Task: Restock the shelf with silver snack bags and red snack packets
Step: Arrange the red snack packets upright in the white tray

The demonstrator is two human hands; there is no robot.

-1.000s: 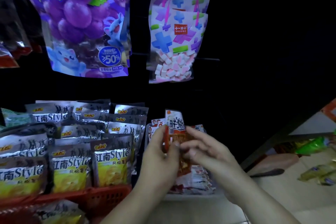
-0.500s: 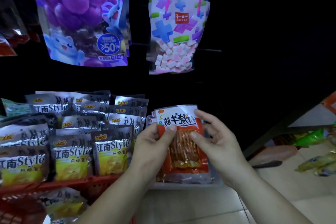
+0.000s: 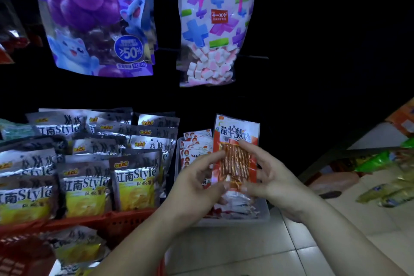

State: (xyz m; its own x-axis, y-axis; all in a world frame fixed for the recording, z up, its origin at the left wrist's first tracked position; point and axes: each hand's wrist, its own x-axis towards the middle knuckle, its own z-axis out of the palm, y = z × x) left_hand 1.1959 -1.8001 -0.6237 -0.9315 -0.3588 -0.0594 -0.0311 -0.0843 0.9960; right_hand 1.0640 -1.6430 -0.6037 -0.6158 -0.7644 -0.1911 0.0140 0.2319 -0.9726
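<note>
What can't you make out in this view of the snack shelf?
Head view:
- Left hand: motion blur hides its grip on the red snack packet.
- White tray: contents mostly covered by the right hand and the packet.
- Purple grape bag: top cut off by the frame edge.
- Shelf right of the marshmallow bag: lost in darkness.

I had one view: the head camera sat above and behind the left hand and right hand, facing forward and down, close in, the red snack packet between them mid-frame, silver snack bags to their left.
</note>
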